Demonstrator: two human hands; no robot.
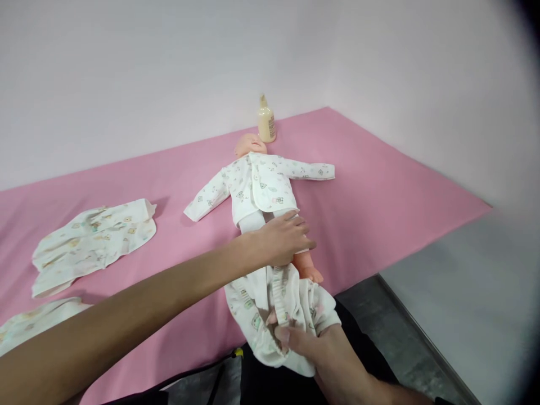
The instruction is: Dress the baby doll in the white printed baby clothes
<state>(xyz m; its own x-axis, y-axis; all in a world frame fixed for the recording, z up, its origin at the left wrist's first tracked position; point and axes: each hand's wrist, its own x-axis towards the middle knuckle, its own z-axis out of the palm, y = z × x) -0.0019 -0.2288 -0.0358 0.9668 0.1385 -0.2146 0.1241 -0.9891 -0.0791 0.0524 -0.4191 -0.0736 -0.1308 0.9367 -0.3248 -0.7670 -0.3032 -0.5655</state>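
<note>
A baby doll (251,145) lies on its back, dressed in a white printed jacket (270,183) with both sleeves spread out. My left hand (289,239) reaches across its legs, fingers curled over the leg with the bare foot (311,273). White printed baby pants (257,332) with a ribbed waistband bunch up below the doll, partly over the table's front edge. Gathered cloth of these pants is in my right hand (324,351), whose thumb and fingertips show at an opening. The doll's other foot is hidden by the cloth.
A pump bottle (266,125) of pale yellow liquid stands behind the doll's head on the pink table (358,169). Two folded printed garments, an upper one (97,242) and a lower one (42,318), lie at left. White walls (169,67) border the table behind.
</note>
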